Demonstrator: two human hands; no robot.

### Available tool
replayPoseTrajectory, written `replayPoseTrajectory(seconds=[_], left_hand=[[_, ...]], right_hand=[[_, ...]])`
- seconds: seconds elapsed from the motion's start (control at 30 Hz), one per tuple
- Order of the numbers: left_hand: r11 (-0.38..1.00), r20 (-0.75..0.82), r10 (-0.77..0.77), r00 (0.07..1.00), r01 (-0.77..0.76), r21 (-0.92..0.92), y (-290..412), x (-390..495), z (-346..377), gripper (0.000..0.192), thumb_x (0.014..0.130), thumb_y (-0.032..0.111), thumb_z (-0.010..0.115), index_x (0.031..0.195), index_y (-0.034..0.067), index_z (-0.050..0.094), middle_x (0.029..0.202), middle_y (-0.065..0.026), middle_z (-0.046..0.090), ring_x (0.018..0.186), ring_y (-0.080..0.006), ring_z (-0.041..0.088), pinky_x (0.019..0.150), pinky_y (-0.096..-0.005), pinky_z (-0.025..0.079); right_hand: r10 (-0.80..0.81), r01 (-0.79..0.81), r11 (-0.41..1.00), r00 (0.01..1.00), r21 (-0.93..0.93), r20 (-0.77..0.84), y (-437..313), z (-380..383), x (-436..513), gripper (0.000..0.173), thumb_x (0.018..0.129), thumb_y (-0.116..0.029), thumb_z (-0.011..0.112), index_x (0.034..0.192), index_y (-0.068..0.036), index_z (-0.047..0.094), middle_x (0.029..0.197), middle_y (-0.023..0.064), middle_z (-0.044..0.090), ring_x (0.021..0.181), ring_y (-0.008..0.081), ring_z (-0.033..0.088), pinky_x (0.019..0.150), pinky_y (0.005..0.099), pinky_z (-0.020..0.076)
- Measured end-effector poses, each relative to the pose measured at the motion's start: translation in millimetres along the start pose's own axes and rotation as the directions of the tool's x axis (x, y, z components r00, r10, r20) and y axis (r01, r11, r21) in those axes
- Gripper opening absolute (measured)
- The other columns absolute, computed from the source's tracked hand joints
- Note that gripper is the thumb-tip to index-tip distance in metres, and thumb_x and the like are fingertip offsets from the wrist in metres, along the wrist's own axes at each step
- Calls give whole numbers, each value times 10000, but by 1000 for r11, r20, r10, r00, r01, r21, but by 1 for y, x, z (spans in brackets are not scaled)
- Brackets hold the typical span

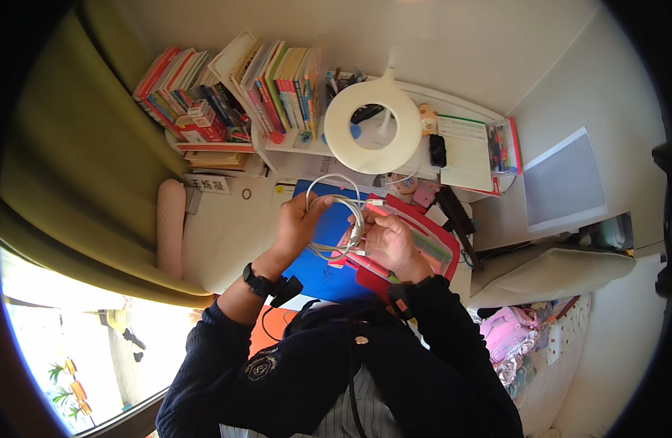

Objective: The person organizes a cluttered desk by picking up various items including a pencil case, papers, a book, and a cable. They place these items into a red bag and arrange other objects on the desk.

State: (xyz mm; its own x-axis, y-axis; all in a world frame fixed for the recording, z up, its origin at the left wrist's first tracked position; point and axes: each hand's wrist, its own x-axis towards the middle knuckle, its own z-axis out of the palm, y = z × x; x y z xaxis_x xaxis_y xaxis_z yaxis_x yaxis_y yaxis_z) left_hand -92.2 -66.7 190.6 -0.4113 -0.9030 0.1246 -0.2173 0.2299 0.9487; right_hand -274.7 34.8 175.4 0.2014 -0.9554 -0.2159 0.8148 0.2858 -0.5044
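Observation:
A white charging cable (336, 178) hangs in loose loops between my hands, with pale plugs at its ends on the right side. My left hand (298, 222) pinches the coil at its upper left between thumb and fingers. Palm up, my right hand (389, 245) is at the coil's right side, fingers curled near the loops; whether it grips them is hard to see. Below the cable lie a blue folder (314, 279) and, under my right hand, a clear-topped red case (451, 253) with colourful pens or similar items inside.
A white ring-shaped desk lamp (344, 131) overhangs the back of the white desk (226, 230). Rows of books (286, 82) stand on the desk shelf. A pink cylindrical cushion (171, 227) lies by the green curtain (84, 180). A pink backpack (505, 334) sits at the lower right.

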Motion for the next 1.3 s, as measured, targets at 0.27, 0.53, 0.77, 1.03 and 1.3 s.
replayPoseTrajectory(seconds=[0.27, 0.53, 0.77, 1.03, 1.3], left_hand=[[990, -25, 48, 999, -44, 136, 14, -4, 7, 331, 891, 242, 685, 713, 2, 543, 546, -47, 445, 530, -97, 370, 462, -294, 345], [985, -89, 38, 995, -22, 171, 8, 1, 4, 230, 913, 219, 654, 865, -4, 626, 560, -18, 451, 548, -72, 385, 474, -268, 339], [896, 234, -180, 955, 257, -361, -2, 5, -15, 296, 977, 230, 559, 1181, 18, 597, 582, 45, 453, 470, -20, 334, 441, -191, 288], [652, 201, -247, 948, 316, -690, 8, 4, -4, 278, 992, 244, 534, 1122, 16, 626, 579, 69, 429, 456, -22, 341, 414, -195, 275], [924, -273, -46, 961, -62, -377, 3, -1, 5, 252, 948, 177, 616, 1110, -14, 650, 756, 10, 606, 675, -32, 489, 608, -186, 421]], right_hand=[[-558, 88, 56, 829, -995, 42, 10, 12, -3, 209, 784, -169, 718, 853, -4, 610, 661, 117, 626, 573, 236, 623, 547, 330, 472], [-528, -150, -565, 821, -811, 217, -4, 25, -28, 49, 734, -6, 644, 757, -48, 632, 838, 108, 631, 787, 316, 623, 663, 422, 491], [-611, -121, -502, 751, -856, 252, -33, -11, -34, 153, 682, 34, 676, 831, -1, 674, 778, 91, 631, 692, 267, 628, 627, 374, 512], [-153, 51, 890, 970, -452, -191, 21, -23, 8, 185, 863, 12, 617, 1047, 29, 627, 922, 124, 686, 825, 215, 688, 763, 318, 570], [-109, 92, 984, 989, 155, 101, 32, 11, -1, 308, 899, 16, 492, 1200, 68, 525, 1199, 164, 599, 1158, 251, 569, 1044, 361, 436]])
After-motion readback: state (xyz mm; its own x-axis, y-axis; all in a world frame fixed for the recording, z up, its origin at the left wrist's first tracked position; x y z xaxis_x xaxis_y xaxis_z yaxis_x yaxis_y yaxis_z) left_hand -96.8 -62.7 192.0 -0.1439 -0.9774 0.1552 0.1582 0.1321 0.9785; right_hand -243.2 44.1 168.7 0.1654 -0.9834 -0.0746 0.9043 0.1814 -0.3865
